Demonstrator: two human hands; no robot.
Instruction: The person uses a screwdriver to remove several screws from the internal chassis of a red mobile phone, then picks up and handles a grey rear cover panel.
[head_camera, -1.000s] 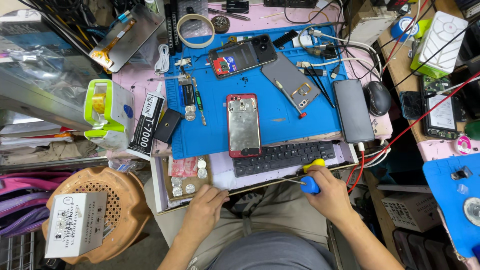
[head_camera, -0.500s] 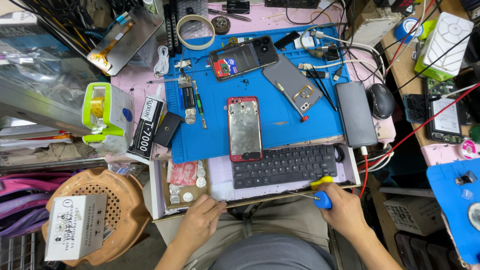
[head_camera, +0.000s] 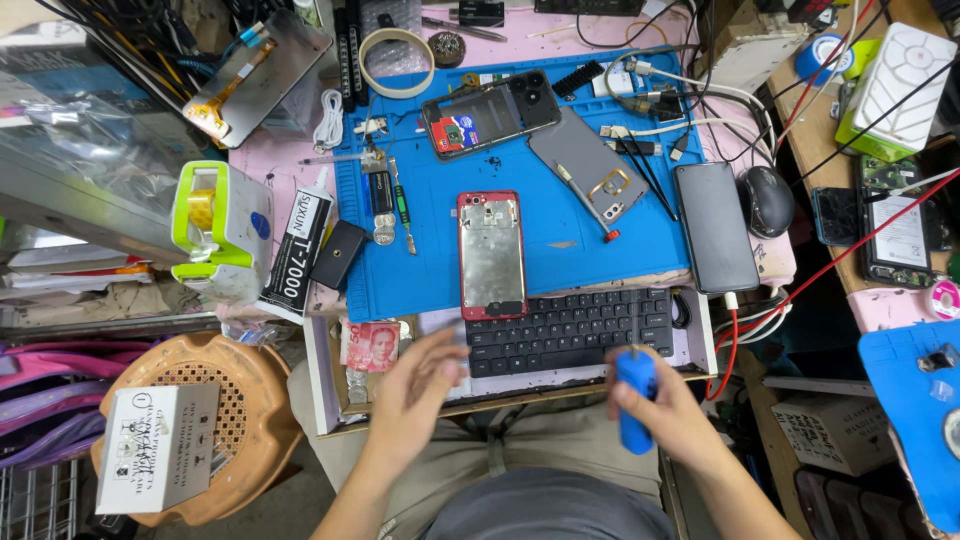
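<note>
The right hand (head_camera: 668, 412) has its fingers wrapped around a blue-handled screwdriver (head_camera: 634, 403), held upright just below the near edge of the black keyboard (head_camera: 571, 329), while the left hand (head_camera: 418, 392) hovers blurred with its fingers loosely spread and holding nothing, just right of a red banknote (head_camera: 371, 345) lying in the tray. Just beyond the left fingers, a red-framed phone chassis (head_camera: 491, 254) lies face-open on the blue mat (head_camera: 560, 225) of the worktop, its lower end overlapping the keyboard's left corner. Further out past the right fingers sit a dark phone (head_camera: 716, 227) and a black mouse (head_camera: 766, 200).
</note>
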